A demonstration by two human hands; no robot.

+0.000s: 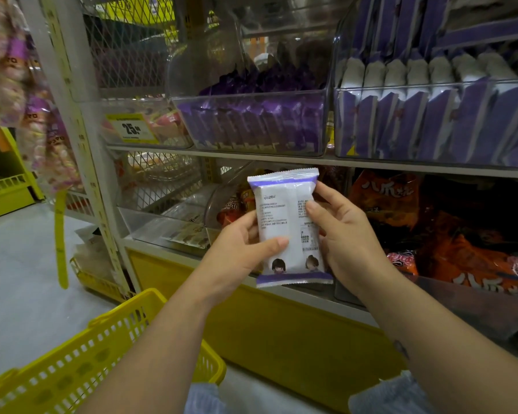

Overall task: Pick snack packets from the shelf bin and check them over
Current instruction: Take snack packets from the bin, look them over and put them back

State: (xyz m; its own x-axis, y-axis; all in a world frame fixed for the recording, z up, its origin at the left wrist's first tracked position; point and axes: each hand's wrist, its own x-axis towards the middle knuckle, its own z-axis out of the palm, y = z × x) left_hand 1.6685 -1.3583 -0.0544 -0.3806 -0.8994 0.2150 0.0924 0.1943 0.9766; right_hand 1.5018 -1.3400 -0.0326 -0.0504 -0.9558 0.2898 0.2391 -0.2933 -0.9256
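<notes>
At frame centre, left hand [237, 252] and right hand [341, 231] pinch a white packet [287, 225] by its edges; a loose grip could drop it.

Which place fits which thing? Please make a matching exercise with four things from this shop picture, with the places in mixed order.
Things:
1. white-and-purple snack packet
2. yellow shopping basket
3. yellow price tag
4. orange bags

Places:
A. far right, below the purple packets
B. on a clear bin, upper left
C. between the left hand and the right hand
D. bottom left, beside the left forearm

Pairs: 1-C, 2-D, 3-B, 4-A
</notes>
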